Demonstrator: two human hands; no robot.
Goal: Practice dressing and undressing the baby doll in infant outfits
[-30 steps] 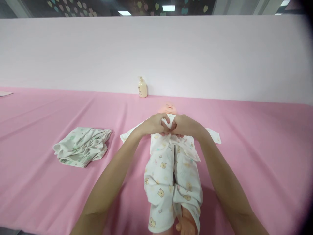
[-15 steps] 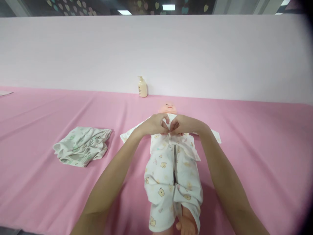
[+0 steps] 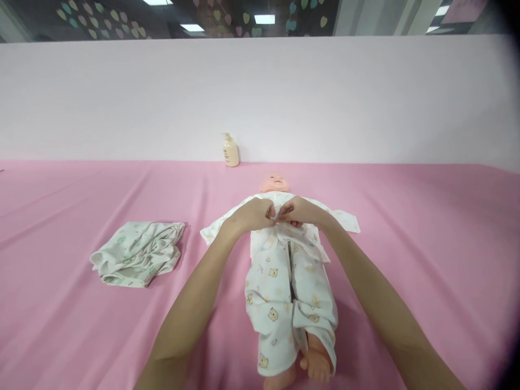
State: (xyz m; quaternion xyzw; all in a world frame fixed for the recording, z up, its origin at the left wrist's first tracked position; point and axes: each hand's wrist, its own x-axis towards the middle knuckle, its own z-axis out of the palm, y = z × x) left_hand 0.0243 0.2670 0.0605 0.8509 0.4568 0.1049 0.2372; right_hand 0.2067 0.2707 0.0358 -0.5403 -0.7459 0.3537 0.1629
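A baby doll (image 3: 277,183) lies on its back, its feet toward me. It wears a white long-sleeved top (image 3: 303,241) and matching trousers (image 3: 273,290) printed with small bears. Over the chest, my left hand (image 3: 257,214) pinches the front edge of the top. My right hand (image 3: 299,211) meets it from the other side, fingers closed on the same front opening. The fingertips almost touch, and they hide whatever fastening lies between them. Both sleeves spread out sideways, and the doll's bare feet (image 3: 317,364) stick out of the trouser legs.
A crumpled white-and-green garment (image 3: 138,253) lies to the left on the pink sheet (image 3: 73,325). A cream pump bottle (image 3: 231,150) stands at the back against the white wall (image 3: 260,97). Above the wall is a dark window with heart shapes.
My view has shifted slightly, so the scene sits a bit lower. Both hands stay at the chest of the top; the right hand's fingers have turned a little over the front edge.
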